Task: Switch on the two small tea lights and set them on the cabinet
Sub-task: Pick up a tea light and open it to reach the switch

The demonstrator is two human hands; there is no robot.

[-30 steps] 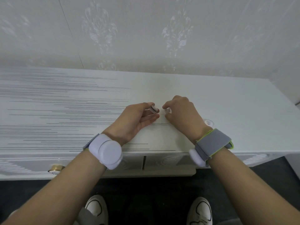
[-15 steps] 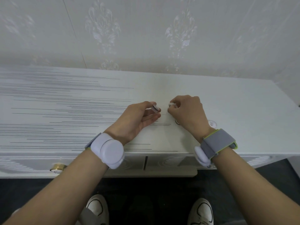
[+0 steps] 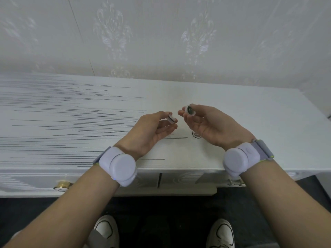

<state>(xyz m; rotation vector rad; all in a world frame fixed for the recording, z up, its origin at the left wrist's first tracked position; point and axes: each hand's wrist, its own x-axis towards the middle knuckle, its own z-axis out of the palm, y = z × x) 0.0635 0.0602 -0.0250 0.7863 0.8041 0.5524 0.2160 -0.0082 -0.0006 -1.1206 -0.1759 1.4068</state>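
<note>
My left hand (image 3: 152, 130) pinches one small white tea light (image 3: 171, 118) between thumb and forefinger, held on its side above the white cabinet top (image 3: 241, 111). My right hand (image 3: 211, 126) is turned palm up and holds the second tea light (image 3: 190, 110) at its fingertips, with the dark underside facing me. The two lights are a short gap apart over the middle of the cabinet. I cannot tell whether either light is lit.
A small clear round object (image 3: 196, 134) lies on the cabinet top, half hidden below my right hand. Patterned wallpaper rises behind the cabinet. A brass knob (image 3: 62, 184) sticks out of the drawer front at lower left. My white shoes stand on dark floor.
My right hand has rolled from knuckles-up to palm-up, lifting the second tea light and showing its underside. My left hand has stayed in place with its light.
</note>
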